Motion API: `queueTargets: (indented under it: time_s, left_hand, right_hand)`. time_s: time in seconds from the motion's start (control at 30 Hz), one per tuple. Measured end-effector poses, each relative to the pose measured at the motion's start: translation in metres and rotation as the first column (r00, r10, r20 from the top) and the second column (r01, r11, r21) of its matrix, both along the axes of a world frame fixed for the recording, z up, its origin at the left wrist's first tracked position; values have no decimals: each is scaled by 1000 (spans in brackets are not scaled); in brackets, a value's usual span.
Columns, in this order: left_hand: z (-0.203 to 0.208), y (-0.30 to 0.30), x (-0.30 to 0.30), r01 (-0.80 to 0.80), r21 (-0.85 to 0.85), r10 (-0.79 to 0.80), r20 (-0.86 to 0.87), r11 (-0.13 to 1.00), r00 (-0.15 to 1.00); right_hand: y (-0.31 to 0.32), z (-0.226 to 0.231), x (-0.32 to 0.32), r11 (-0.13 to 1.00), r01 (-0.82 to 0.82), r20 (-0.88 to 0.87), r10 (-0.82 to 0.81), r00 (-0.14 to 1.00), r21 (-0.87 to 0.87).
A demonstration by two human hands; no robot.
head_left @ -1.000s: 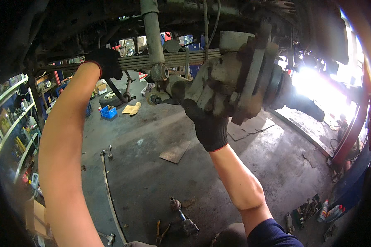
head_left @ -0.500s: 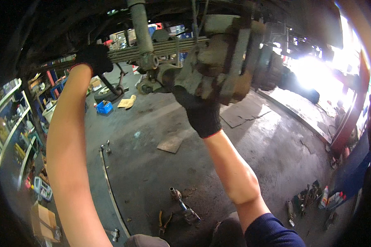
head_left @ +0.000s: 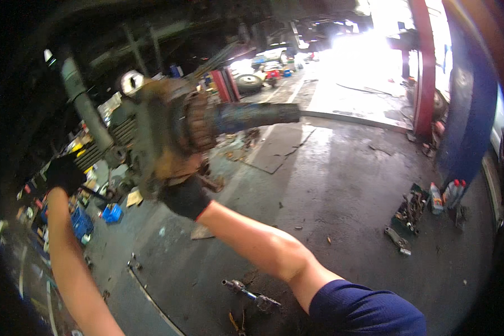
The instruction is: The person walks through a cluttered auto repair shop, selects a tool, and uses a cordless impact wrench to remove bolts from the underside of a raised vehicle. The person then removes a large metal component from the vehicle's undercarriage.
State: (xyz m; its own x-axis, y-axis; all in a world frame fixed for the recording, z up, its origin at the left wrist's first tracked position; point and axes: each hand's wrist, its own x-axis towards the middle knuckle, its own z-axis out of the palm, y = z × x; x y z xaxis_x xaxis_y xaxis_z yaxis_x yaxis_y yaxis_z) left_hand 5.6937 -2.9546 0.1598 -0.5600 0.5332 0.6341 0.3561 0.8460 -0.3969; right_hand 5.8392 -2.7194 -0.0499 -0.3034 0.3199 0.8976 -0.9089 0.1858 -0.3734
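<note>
A rusty axle hub [head_left: 171, 129] with a tapered spindle [head_left: 257, 116] pointing right hangs under the vehicle. My right hand [head_left: 186, 199], in a black knit glove, grips the hub from below; its fingertips are hidden behind the metal. At the left, my gloved left hand [head_left: 66, 173] is closed at the end of a leaf spring [head_left: 89, 157], though the dark glove hides the single fingers. Between the hands, a grey shock absorber [head_left: 84, 101] slants down to an eye beside the spring.
A ratchet-like tool [head_left: 252, 294], pliers [head_left: 237, 323] and a long bar [head_left: 151, 299] lie on the floor below. At the right are a tool tray [head_left: 411, 210], bottles [head_left: 435, 199] and a blue post [head_left: 467, 106]. Cardboard [head_left: 277, 148] lies beyond the hub.
My view has swung to the right, so the hub and both hands now appear farther left. The spindle has come into clear sight. Both hands stay at the hub and the spring.
</note>
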Motion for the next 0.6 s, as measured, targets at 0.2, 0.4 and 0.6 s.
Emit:
queueTargets:
  time_s: [0.2,0.4,0.6]
  left_hand:
    - [1,2,6,39,37,-41,46,999,998]
    - [2,2,-1,-3,32,2,29,999,1000]
    - [3,-3,-10,2,85,-10,91,996,996]
  right_hand:
    - [1,19,31,930,318,1,-324,946,184]
    - [3,16,22,895,394,-51,-392,918,210]
    - [0,18,23,927,351,-66,-345,936,136]
